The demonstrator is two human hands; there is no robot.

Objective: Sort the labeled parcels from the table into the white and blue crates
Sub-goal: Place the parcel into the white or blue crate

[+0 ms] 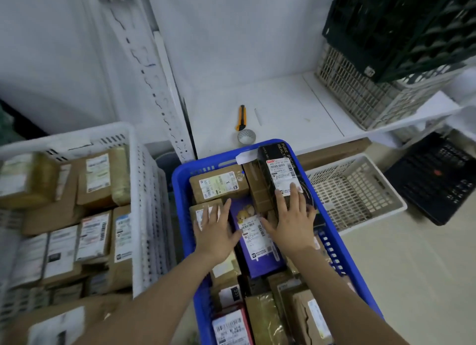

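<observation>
The black box (279, 169) lies tilted on other parcels at the far right of the blue crate (180, 190). It looks stiff, glossy and probably light, so it is best taken by its 2 long sides. The right hand (292, 220) rests flat on its near end with straight fingers. The left hand (215, 232) lies flat on a brown box (199, 211), and a purple box (253, 241) sits between them.

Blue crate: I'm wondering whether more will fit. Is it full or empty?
The blue crate is nearly full: labeled parcels cover its visible floor; the left hand and right hand rest flat on them.
</observation>
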